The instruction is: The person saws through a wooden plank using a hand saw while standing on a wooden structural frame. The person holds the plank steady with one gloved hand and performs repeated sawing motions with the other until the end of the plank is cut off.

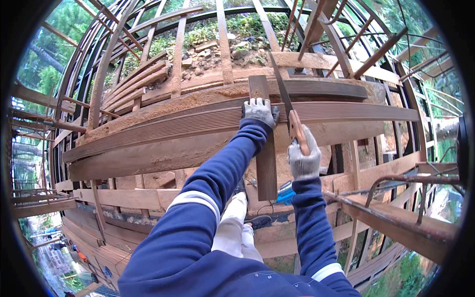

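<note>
My left hand (260, 113), in a grey-white work glove, grips a short dark grooved board (266, 171) that lies crosswise over a long grooved brown plank (356, 112). My right hand (304, 157), gloved too, is closed round the wooden handle of a handsaw (281, 84). Its blade points away from me, just right of the short board, and crosses the long plank. Whether the teeth touch the wood I cannot tell. The long plank rests on a wider, dusty beam (341, 132).
Beyond the plank, wooden joists (223, 44) run over rubble and plants, with gaps between them. Loose slats (138, 84) are stacked at the far left. At the right stands a rusty metal frame (396, 218). A partly hidden blue object (285, 194) lies near my feet.
</note>
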Tool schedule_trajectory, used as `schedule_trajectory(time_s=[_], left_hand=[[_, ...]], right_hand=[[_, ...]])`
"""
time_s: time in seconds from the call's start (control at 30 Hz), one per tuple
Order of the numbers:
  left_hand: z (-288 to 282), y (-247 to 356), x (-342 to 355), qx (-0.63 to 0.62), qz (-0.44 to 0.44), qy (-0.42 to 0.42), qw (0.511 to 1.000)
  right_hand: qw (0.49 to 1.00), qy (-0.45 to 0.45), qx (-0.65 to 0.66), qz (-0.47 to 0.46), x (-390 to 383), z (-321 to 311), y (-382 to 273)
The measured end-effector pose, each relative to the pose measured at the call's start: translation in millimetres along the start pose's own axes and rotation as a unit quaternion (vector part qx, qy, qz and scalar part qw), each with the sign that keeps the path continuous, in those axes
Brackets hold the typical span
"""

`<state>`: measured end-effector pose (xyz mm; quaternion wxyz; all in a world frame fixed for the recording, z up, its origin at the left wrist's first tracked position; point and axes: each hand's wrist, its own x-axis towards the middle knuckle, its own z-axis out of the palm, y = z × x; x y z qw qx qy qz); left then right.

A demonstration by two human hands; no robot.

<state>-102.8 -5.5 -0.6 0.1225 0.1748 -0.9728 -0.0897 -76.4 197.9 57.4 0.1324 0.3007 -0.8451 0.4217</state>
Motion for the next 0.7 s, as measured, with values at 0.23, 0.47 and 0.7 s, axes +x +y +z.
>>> schedule_trajectory(time_s=[0.23,0.47,0.7], left_hand=[[-5,-5,-10,-0.016,-0.002,0.044,0.999],[7,9,-1,-0.01,0.008,0.049,0.999],[-9,-5,-4,-0.016,-0.023,0.003,1.0]], right_hand=[[0.889,-0.092,0.248,0.373,-213,-170,-77],[0.971,0.0,0.141,0.194,10,-1,-6],[0.974,-0.056,0.088,0.199,-131,-108,-68]])
